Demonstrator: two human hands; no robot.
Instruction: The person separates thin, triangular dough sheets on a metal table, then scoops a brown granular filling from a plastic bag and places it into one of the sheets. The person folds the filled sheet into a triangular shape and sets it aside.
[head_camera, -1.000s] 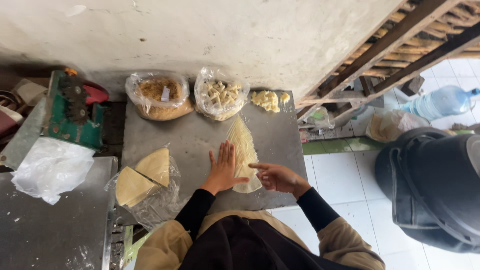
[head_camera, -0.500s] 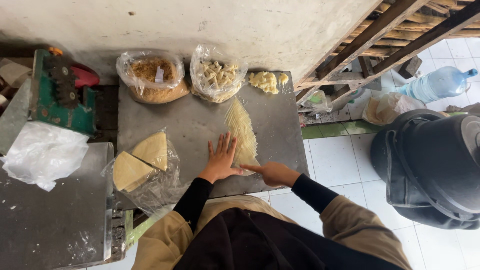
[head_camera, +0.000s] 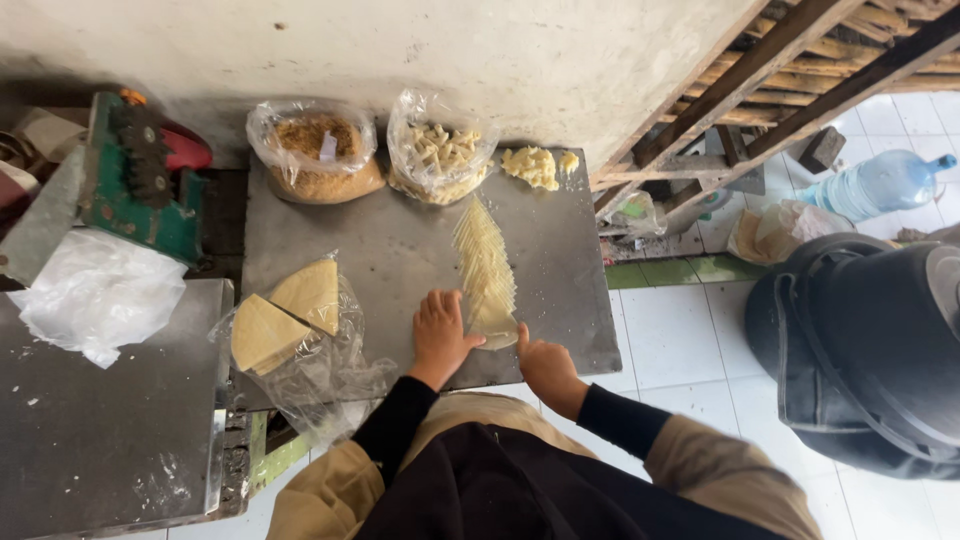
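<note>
1. At lower centre we are pressing our left hand (head_camera: 440, 335) flat on the metal table (head_camera: 380, 250), fingers spread and together with nothing clamped, its thumb side touching the near end of the dough sheet (head_camera: 487, 275).
2. Our right hand (head_camera: 545, 365) is resting at the table's near edge, knuckles up, its fingertips touching the sheet's lower right corner. We cannot tell whether it is pinching the dough or only pressing it.
3. Against the earlier frames, the right hand is now sitting closer to the body and lower on the sheet. A second ago its forefinger was pointing in from the right across the dough.
4. The left hand has shifted little; it is still flat beside the strip. We judge the hands are settling on the near end of the sheet to work it there.
5. The sheet itself is lying in the middle of the frame, a long ribbed pale strip running away from us toward the wall, much as before.
6. Left of centre, two dough wedges (head_camera: 290, 315) are sitting on clear plastic, unmoved.
7. In the upper centre, two filled bags (head_camera: 375, 150) and a loose heap of cut pieces (head_camera: 532, 167) are standing against the wall.
8. At upper left the green machine (head_camera: 140, 190) is showing more than earlier, as the view has swung.
</note>
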